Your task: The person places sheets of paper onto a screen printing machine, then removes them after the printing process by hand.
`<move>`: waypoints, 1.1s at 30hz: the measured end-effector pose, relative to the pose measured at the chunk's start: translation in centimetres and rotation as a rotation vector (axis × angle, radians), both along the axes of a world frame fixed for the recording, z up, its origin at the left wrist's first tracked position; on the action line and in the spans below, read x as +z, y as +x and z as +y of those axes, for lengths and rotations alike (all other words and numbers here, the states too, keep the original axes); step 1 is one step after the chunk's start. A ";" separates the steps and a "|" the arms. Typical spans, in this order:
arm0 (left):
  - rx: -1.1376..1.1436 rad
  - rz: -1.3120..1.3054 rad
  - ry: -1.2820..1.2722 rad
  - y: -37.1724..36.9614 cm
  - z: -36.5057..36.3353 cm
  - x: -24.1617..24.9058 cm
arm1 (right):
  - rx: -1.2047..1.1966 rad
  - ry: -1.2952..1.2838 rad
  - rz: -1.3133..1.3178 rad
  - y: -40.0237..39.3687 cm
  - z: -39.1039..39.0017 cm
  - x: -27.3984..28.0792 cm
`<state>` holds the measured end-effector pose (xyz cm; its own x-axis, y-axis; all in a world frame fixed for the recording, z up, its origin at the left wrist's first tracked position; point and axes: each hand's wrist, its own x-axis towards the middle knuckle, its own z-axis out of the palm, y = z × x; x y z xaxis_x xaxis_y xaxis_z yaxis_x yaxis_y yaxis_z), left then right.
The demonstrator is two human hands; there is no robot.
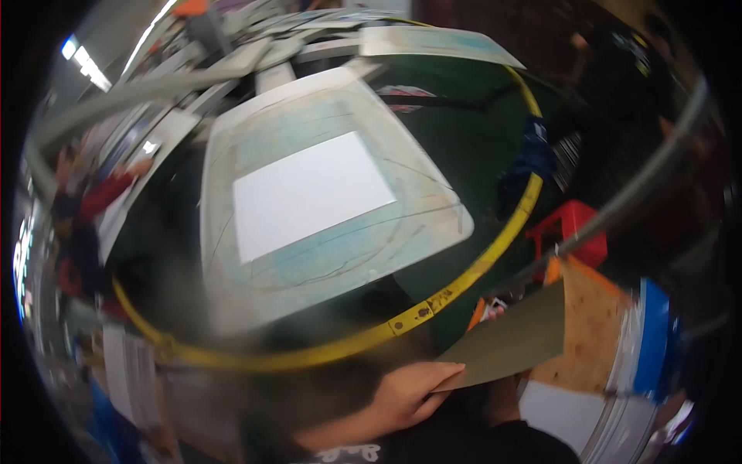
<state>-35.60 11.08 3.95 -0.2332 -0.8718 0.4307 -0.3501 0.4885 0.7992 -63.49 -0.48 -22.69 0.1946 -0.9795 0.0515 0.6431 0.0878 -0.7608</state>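
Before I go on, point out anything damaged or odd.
The pale board under the white sheet looks worn: blotchy blue stains and dark lines, perhaps scratches, mark it. The yellow rim has dark marks on its near side. The held olive sheet shows no obvious damage.

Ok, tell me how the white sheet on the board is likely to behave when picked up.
The white sheet is probably light, since its edges show hardly any thickness. Broad and thin, it may flex if lifted by one corner. It lies flat on the board, so getting under an edge could be fiddly; whether it is stuck down, I can't tell.
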 end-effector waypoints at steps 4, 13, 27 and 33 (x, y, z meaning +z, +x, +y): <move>-0.001 -0.158 0.062 0.4 0.5 -0.3 | -0.015 -0.039 -0.024 2.2 0.4 0.8; 0.300 -0.392 -0.241 -0.3 2.6 3.8 | -0.444 0.698 0.104 11.0 0.3 7.3; 0.419 -0.357 -0.311 2.9 3.4 3.7 | -0.401 0.696 0.198 11.4 1.5 10.4; 0.479 -0.334 -0.245 3.0 3.7 3.3 | -0.425 0.691 0.230 10.4 1.9 10.3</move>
<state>-32.57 14.77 7.28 0.0024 -0.7983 0.6023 -0.7865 0.3705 0.4941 -53.05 1.42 -12.42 -0.2656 -0.7685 -0.5822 0.5620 0.3672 -0.7411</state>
